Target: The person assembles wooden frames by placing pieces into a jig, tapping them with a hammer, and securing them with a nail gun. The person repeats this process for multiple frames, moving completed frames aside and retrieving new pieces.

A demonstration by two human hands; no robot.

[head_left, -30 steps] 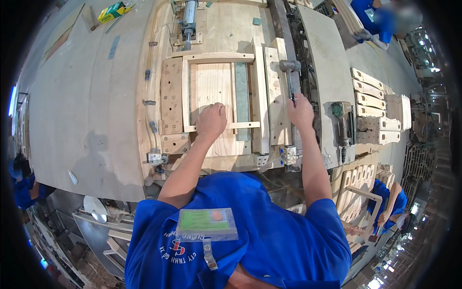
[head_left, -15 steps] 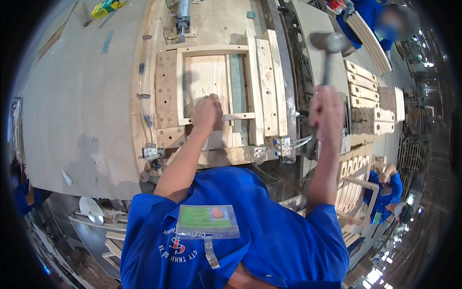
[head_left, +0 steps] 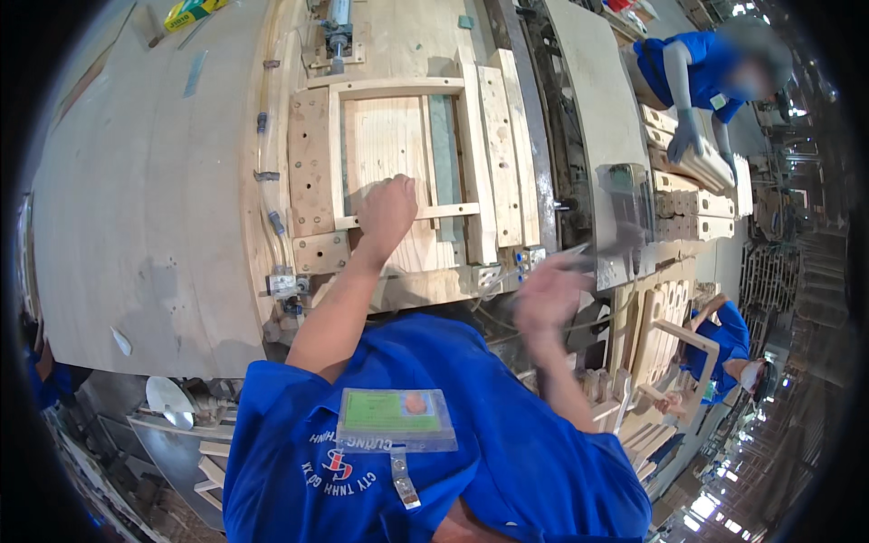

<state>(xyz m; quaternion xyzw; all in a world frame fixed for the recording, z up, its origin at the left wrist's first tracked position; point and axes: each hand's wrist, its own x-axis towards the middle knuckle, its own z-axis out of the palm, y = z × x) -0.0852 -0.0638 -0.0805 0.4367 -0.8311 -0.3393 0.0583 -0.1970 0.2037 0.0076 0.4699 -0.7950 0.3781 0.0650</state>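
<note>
A light wooden frame [head_left: 398, 88] lies inside a jig of drilled wooden blocks [head_left: 310, 158] on the bench. My left hand [head_left: 387, 217] is closed over the left part of the frame's near rail [head_left: 450, 211]; whatever its curled fingers hold is hidden. To the right of the jig, my right hand [head_left: 550, 294] is smeared by motion. It grips the handle of a mallet [head_left: 623, 242], whose dark head is blurred and points away to the right. The mallet is apart from the frame.
A pneumatic cylinder [head_left: 339, 38] sits beyond the frame, with a valve [head_left: 288, 287] and hoses at the near left. At right, a co-worker in gloves [head_left: 692, 81] handles slotted wooden pieces [head_left: 692, 201]. Another person [head_left: 721, 348] holds a wooden frame lower right.
My right hand and the mallet have swung down and nearer to my body. My left hand stays at the near rail. The far co-worker has lowered the long wooden pieces onto the stack.
</note>
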